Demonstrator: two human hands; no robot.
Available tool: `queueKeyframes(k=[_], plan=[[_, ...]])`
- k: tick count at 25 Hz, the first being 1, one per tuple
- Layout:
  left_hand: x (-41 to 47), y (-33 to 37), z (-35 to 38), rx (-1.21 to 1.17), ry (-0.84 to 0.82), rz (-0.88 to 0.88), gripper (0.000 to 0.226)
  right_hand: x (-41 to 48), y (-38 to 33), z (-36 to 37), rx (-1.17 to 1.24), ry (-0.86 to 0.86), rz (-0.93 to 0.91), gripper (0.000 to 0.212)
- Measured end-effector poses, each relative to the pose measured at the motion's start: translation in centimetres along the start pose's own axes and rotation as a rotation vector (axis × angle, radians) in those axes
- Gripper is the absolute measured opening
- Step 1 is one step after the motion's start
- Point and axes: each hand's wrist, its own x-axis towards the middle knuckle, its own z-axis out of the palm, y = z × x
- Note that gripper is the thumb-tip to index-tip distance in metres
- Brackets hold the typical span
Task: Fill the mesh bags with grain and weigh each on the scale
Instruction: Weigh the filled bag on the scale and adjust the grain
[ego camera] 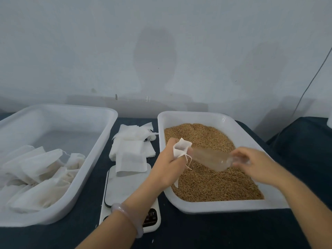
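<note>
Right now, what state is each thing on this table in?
mesh bag: gripped by left hand, above the grain.
clear scoop: held by right hand, tip at bag.
right tray: full of grain.
left tray: holds filled bags.
scale: empty bag overlapping its platform.

Two trays, left (100, 141) and right (239, 126), are smooth, faintly glossy white plastic. The scoop (208, 159) is clear plastic. The bags (129, 153) are thin matt white mesh cloth; the grain (215, 184) looks rough.
</note>
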Motion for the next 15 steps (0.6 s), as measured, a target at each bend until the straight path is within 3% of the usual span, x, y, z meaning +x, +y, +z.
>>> queueKeyframes(k=[4,5,7,10,13,15], plan=[[0.0,1.3,-3.0,-0.015,-0.172,0.118,0.044,0.6,-0.6,2.7,-0.151,-0.058,0.033,0.031],[0.0,1.6,-4.1,-0.015,-0.241,0.145,0.045,0.8,-2.0,2.5,-0.117,-0.007,-0.037,0.039],[-0.1,2.3,-6.3,-0.009,-0.35,0.165,0.044,0.7,-6.8,1.9,0.202,0.013,-0.252,0.046],[-0.7,3.0,-8.6,-0.012,-0.4,0.083,0.04,1.0,-13.9,3.2,0.566,-0.207,-0.488,0.033],[-1.5,2.7,-10.8,0.074,-0.395,0.08,0.036,2.0,-17.3,5.6,0.592,-0.186,-0.518,0.005],[-2.4,2.2,-12.6,0.211,-0.325,0.077,0.027,2.5,-18.0,6.9,0.532,-0.149,-0.475,0.004]])
